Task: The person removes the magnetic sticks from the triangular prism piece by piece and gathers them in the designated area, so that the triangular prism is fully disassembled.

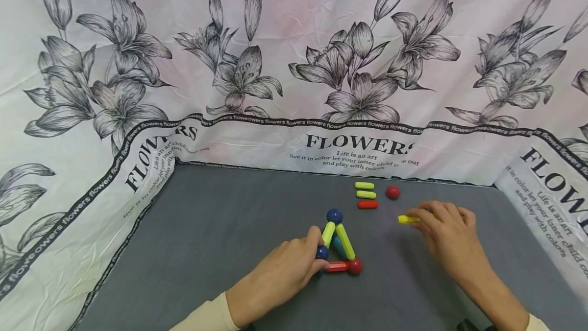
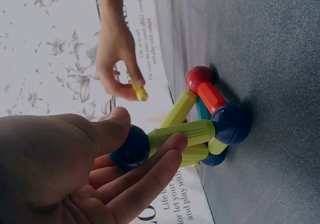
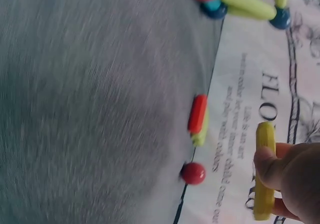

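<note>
A frame of magnetic rods and balls stands on the grey cloth. In the head view it shows a blue ball at the far corner, lime rods, a blue rod, a red rod and a red ball. My left hand pinches another blue ball at its raised corner, with fingers along a lime rod. To the right of the frame, held up over the cloth, my right hand pinches a loose yellow rod between thumb and fingers.
Beyond the frame lie two loose lime rods, a red rod and a single red ball. Flower-printed white cloth rises at the back and along both sides of the grey surface.
</note>
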Tool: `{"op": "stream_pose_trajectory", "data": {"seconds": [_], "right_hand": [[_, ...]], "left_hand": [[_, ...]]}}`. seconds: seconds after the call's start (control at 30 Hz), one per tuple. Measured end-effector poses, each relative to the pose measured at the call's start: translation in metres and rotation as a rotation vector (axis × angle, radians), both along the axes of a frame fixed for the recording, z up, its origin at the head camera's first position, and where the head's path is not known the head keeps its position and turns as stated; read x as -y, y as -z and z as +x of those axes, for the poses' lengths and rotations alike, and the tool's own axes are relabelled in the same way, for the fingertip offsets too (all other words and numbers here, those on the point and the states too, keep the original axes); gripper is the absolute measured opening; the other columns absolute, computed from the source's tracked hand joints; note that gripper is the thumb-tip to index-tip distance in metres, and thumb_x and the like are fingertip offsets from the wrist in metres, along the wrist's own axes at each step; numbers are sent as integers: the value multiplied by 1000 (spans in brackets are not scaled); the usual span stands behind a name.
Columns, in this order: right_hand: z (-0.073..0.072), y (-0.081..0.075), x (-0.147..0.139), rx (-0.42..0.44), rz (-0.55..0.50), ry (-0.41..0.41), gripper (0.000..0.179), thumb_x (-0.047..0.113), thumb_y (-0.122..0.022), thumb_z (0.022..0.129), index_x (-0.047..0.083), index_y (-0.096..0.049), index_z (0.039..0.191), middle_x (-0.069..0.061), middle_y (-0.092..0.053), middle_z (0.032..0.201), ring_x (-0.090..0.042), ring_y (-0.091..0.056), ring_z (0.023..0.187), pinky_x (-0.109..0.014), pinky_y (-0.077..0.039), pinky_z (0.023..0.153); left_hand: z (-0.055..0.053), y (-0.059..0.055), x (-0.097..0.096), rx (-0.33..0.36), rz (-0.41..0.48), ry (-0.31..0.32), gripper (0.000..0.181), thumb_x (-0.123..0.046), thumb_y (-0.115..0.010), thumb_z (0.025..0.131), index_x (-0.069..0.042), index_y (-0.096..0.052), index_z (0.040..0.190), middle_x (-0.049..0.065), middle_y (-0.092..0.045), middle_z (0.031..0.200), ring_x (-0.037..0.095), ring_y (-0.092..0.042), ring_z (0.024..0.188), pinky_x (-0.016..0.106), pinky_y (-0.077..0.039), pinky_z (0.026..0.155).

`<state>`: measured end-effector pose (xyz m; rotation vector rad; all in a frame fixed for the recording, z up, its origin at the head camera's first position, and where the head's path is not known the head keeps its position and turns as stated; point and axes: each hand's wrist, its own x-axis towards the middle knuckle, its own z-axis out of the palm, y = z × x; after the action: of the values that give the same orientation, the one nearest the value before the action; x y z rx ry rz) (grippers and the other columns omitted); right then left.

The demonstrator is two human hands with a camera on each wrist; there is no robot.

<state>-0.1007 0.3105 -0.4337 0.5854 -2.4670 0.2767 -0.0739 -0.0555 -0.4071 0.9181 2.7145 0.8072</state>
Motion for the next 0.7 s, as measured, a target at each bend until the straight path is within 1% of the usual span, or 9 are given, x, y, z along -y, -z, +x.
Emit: {"op": "stream_pose_trajectory", "data": {"seconds": [0.07,0.1,0.17,0.2,0.3,0.47,0.57,0.7], "right_hand": [[-5,1,-6,-3,10,9,21,37,-71,102,18,-77,109,-3,-67,106,-31,-59,96,-57,-32,87],[-8,2,-8,-3,16,13,16,26,-79,96,18,-77,109,-3,-67,105,-31,-61,95,-57,-33,87],[-13,2,-12,-2,24,24,33,5,-88,80,16,-77,110,-3,-68,104,-31,-62,92,-56,-35,86],[-16,2,-14,-3,30,31,35,2,-89,79,15,-77,110,-3,-68,104,-31,-63,91,-55,-36,85],[-23,4,-20,-2,46,42,35,0,-88,79,12,-77,111,-4,-69,103,-31,-65,90,-53,-41,79],[-39,8,-30,18,66,33,33,-2,-85,83,7,-76,113,-7,-70,103,-32,-66,88,-51,-50,66],[-48,11,-36,39,80,33,31,-3,-83,85,5,-76,114,-9,-70,103,-33,-67,89,-53,-52,65],[-61,18,-41,75,102,53,27,-3,-81,87,5,-76,113,-10,-69,102,-35,-67,89,-54,-52,66]], "left_hand": [[0,0,0,-17,0,3,31,-34,-69,104,-15,-45,110,-8,-47,69,4,-45,52,21,-36,47],[0,0,0,-26,2,6,31,-33,-69,104,-15,-45,109,-8,-46,68,4,-45,52,21,-36,46],[0,0,0,-29,8,9,31,-33,-70,104,-14,-45,109,-8,-46,68,5,-44,51,21,-36,46],[0,1,0,-31,9,9,31,-32,-70,104,-15,-45,109,-8,-46,68,4,-44,51,21,-36,46],[1,1,0,-32,14,7,31,-32,-71,104,-15,-45,110,-8,-46,68,5,-45,52,21,-36,47],[1,1,-1,-31,9,1,31,-32,-70,104,-15,-45,110,-8,-46,68,5,-44,51,21,-36,46],[1,1,-1,-19,10,-3,31,-33,-70,104,-15,-45,110,-7,-47,69,5,-44,51,21,-35,46],[1,1,0,-26,-1,-8,31,-33,-70,104,-15,-45,110,-8,-46,68,4,-44,51,21,-36,46]]}}
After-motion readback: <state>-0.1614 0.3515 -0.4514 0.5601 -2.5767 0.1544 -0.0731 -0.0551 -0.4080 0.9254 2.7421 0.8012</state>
